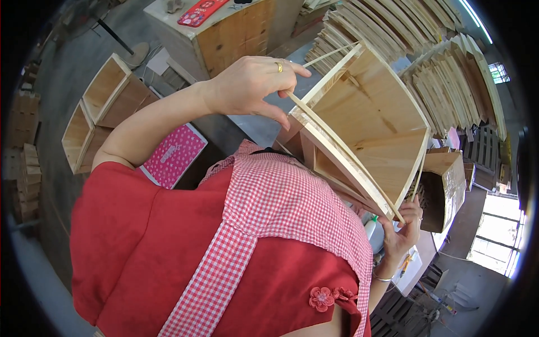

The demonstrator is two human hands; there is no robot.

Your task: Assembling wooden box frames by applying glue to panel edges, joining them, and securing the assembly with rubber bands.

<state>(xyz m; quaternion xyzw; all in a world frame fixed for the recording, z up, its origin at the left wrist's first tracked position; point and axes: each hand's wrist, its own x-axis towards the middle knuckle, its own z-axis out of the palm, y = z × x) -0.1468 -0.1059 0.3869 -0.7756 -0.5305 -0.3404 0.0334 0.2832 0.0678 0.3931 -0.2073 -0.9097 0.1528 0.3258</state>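
A pale wooden box (368, 121) with an open top stands tilted in front of me, to the right of my chest. A tan stretchy band (348, 149) runs taut along its near edge and round its far side. At the upper left corner, my left hand (252, 87) has the band hooked on its bent fingers, thumb apart and close to the box's corner. My right hand (401, 230) is at the lower right corner, its fingers closed on the other end of the band, thumb against the wood. The box's underside is partly hidden by my apron.
Stacks of wooden panels (455, 84) rise behind the box. A cardboard box (443, 188) stands right of it. Wooden compartment boxes (106, 112) lie at the left, near a pink patterned box (175, 154). A cabinet (236, 39) at the back carries a red case (203, 11).
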